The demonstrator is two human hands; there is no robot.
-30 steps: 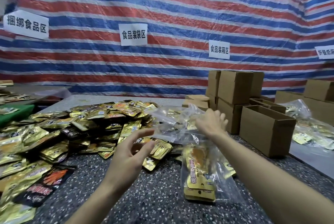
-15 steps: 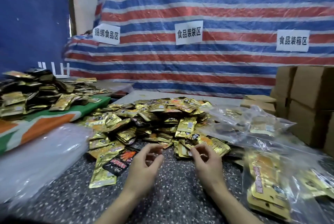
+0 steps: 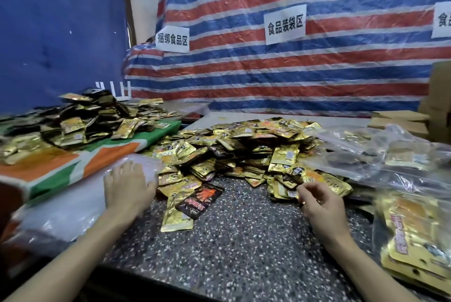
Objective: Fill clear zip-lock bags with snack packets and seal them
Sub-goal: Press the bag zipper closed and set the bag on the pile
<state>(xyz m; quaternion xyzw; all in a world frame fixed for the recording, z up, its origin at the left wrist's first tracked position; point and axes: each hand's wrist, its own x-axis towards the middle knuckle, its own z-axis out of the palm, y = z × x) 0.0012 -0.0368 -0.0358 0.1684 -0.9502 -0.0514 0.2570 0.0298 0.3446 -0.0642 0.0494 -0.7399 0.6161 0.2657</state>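
- The main heap of snack packets (image 3: 244, 150) lies in the middle of the speckled bench (image 3: 244, 248); every place below is told from it.
- The left grip (image 3: 129, 187) lies left of the heap, fingers straight and spread flat on a stack of empty clear bags (image 3: 61, 214), right beside the heap's left edge.
- The right grip (image 3: 319, 204) is at the heap's near right edge, fingers curled, fingertips (image 3: 301, 188) touching a gold packet; whether it pinches that packet cannot be told.
- A black packet (image 3: 200, 200) and a long gold packet (image 3: 177, 214) lie loose at the heap's near left corner, between the two grips.
- Right of the heap, a filled zip-lock bag (image 3: 412, 235) lies close to the right forearm.
- Behind that bag, more clear bags (image 3: 390, 155) press against the heap's right side.
- Further left, a second heap (image 3: 73, 123) sits on a green and orange cloth (image 3: 48, 172).
- Behind the heap hangs a striped tarp (image 3: 292, 70) with paper signs (image 3: 285, 24); cardboard boxes (image 3: 439, 96) stand at the far right.
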